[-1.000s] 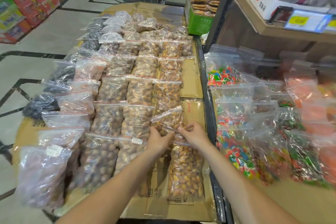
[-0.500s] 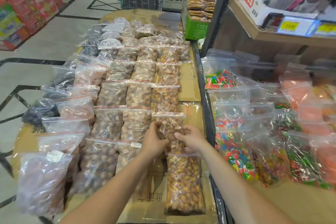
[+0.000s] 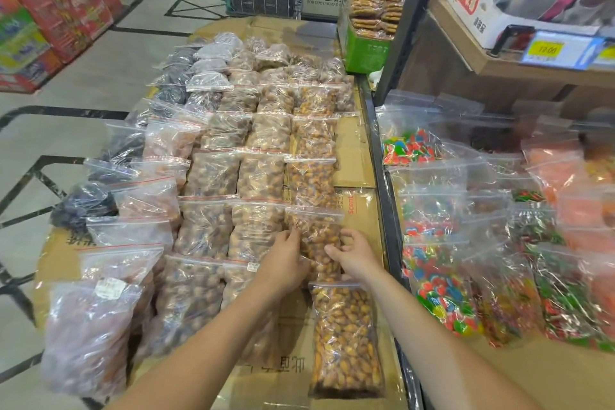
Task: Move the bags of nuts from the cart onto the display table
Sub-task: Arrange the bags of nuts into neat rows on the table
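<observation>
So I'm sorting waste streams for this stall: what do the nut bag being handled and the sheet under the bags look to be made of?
The nut bag, touched by the left hand and right hand, looks like thin clear glossy plastic film: nuts show through, it crinkles and glints, with a red-lined zip strip on top. The sheet looks like matte brown corrugated cardboard, flattened printed cartons with fold lines.

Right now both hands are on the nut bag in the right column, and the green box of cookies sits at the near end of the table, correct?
Not quite. The head view shows the green box at the far end of the table, not the near end. The rest holds: left hand and right hand are on the nut bag in the right column.
</observation>
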The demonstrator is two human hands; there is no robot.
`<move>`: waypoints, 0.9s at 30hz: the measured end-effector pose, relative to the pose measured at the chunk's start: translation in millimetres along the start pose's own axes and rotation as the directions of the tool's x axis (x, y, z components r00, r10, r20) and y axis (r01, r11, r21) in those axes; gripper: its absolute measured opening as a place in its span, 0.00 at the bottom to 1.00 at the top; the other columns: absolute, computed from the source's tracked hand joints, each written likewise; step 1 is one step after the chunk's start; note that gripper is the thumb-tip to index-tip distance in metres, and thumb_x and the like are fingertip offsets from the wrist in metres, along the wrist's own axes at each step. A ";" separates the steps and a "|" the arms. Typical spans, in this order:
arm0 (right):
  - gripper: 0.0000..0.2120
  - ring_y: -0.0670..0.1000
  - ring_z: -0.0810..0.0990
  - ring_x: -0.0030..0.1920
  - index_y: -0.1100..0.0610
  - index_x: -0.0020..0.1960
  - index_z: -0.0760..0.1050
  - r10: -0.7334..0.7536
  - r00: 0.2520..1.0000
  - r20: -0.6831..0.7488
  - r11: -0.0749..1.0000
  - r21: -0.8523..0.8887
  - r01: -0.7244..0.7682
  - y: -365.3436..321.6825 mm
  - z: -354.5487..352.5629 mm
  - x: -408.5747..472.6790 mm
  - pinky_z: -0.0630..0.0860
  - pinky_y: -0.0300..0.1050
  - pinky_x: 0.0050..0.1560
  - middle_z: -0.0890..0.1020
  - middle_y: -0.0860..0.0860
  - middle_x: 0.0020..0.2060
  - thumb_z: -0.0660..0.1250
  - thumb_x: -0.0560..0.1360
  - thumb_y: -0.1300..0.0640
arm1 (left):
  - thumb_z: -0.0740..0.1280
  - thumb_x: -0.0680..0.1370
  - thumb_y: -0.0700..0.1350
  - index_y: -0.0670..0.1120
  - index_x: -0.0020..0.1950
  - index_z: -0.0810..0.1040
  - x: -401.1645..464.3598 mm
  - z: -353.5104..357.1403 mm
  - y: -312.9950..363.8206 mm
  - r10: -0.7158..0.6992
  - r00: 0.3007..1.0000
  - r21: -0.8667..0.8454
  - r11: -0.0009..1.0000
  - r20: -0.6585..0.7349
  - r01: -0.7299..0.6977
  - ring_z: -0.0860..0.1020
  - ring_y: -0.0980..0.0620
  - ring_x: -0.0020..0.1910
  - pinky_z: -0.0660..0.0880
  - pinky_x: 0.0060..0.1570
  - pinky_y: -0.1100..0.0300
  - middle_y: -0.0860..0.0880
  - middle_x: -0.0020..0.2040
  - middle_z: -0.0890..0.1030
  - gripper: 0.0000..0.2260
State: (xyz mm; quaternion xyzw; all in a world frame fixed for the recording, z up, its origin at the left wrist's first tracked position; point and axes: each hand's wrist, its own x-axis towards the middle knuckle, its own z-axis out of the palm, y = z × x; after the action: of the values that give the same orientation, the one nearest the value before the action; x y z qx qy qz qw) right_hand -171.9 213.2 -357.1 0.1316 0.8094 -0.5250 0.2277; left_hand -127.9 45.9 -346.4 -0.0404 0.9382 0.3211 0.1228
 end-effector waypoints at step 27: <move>0.25 0.48 0.80 0.57 0.45 0.73 0.72 -0.314 0.949 -0.015 0.915 -0.271 0.299 1.4 4.6 -4.2 0.79 0.48 0.63 0.72 0.44 0.62 0.73 0.78 0.53 | 0.59 0.82 0.50 0.49 0.81 0.54 3.4 13.2 -5.1 0.109 0.994 0.297 0.950 -0.013 -0.100 0.66 0.38 0.74 0.77 0.62 0.44 0.44 0.83 0.52 0.29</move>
State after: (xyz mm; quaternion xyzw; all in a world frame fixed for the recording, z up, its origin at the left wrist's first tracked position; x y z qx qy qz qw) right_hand -166.6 209.8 -357.6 -0.0132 0.8891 -0.4372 0.1345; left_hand -127.6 50.0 -360.4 0.0235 0.9782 0.1825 0.0966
